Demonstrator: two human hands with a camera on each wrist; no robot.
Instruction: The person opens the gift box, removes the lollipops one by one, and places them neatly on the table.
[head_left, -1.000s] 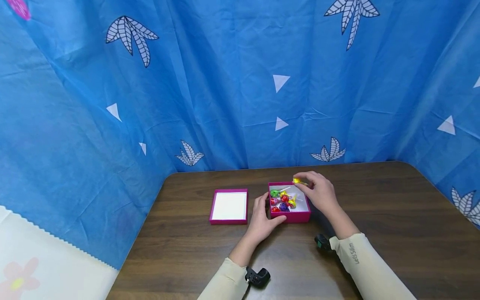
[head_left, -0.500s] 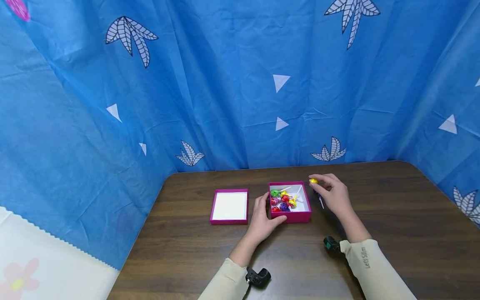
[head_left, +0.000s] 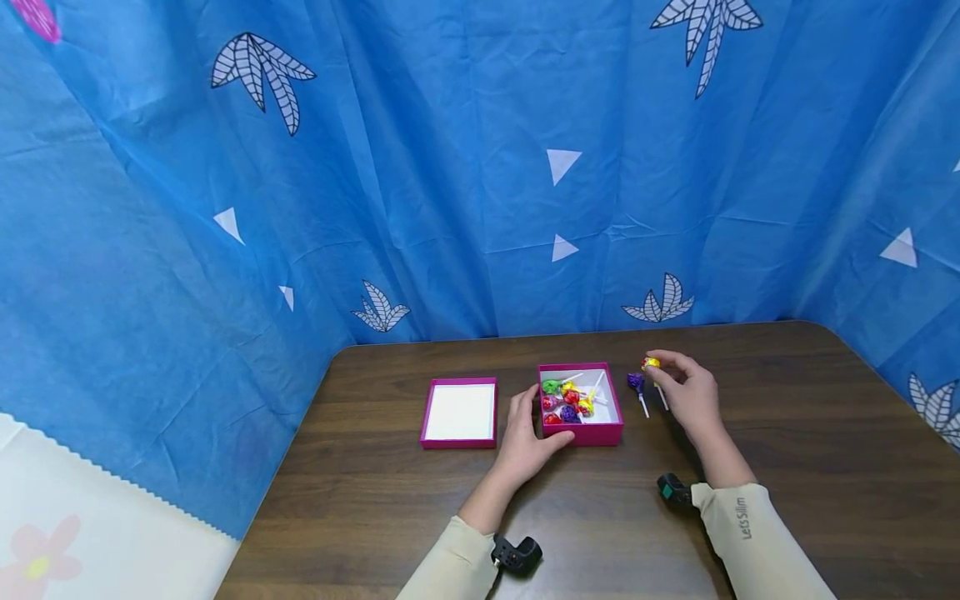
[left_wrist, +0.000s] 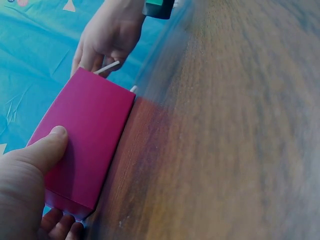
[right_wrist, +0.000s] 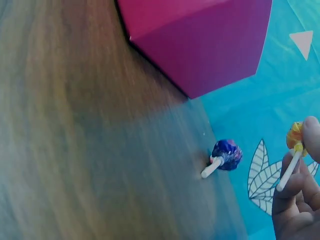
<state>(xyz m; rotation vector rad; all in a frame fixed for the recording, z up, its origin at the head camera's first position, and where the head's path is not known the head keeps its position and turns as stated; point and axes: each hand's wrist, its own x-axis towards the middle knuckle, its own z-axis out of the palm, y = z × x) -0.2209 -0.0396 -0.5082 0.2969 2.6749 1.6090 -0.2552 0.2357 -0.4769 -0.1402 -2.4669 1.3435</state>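
Box (head_left: 595, 435): magenta walls, white interior. Lid (head_left: 459, 412): magenta rim, white inside. Held lollipop (head_left: 651, 363): yellow wrapper with red, white stick. Loose lollipop (head_left: 636, 381): deep purple wrapper, white stick. Boxed lollipops (head_left: 572, 397): green, yellow, red, pink, purple wrappers. Desk (head_left: 360, 492): dark brown, streaked wood grain. Curtain (head_left: 465, 208): blue, printed with white dark-veined leaves, white triangles, pink patch. Corner cloth (head_left: 112, 517): white, pink flower, yellow centre. Sleeves (head_left: 753, 546): cream, grey lettering on right. Wrist cameras (head_left: 517, 556): black, right with green.

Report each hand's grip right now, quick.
Left hand: holding the pink box by its side and front.
Right hand: pinching a yellow lollipop.
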